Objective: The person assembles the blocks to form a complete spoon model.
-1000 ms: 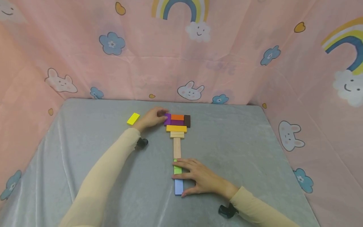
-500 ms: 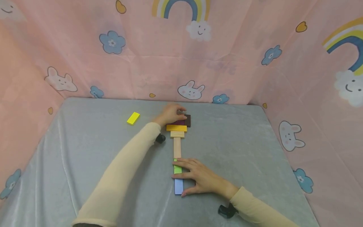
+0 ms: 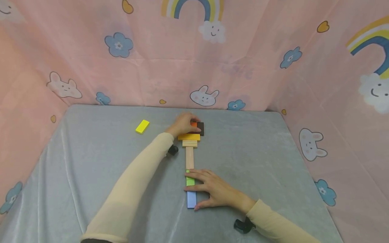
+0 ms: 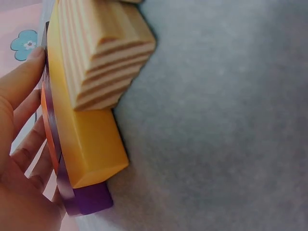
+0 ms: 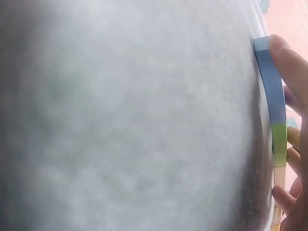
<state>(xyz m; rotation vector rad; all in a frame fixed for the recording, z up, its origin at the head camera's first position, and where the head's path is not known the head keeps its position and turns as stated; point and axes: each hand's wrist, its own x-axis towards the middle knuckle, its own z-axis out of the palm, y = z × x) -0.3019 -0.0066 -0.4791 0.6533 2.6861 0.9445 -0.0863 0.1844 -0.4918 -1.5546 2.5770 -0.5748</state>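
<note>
Colored wooden blocks lie in a T-like layout in the head view. At the far end, my left hand (image 3: 181, 123) is over the blocks, its thumb tip touching a dark brown block (image 3: 202, 127) and its fingers beyond an orange block (image 3: 194, 124). A purple block (image 4: 94, 197) shows below that hand in the left wrist view. Nearer come an amber block (image 3: 189, 137), a striped wooden block (image 3: 189, 143) and a plain one (image 3: 189, 157). My right hand (image 3: 216, 191) spreads its fingers across a green block (image 3: 190, 181), thumb at the near corner of a blue block (image 3: 191, 199).
A single bright yellow block (image 3: 142, 127) lies apart, left of the layout. Grey cloth (image 3: 252, 162) covers the table, and a pink patterned curtain (image 3: 152, 74) rises behind its far edge.
My left hand has moved right, from the purple block at the left end to the dark brown block, then its thumb slid slightly nearer. The right hand has stayed in place.
</note>
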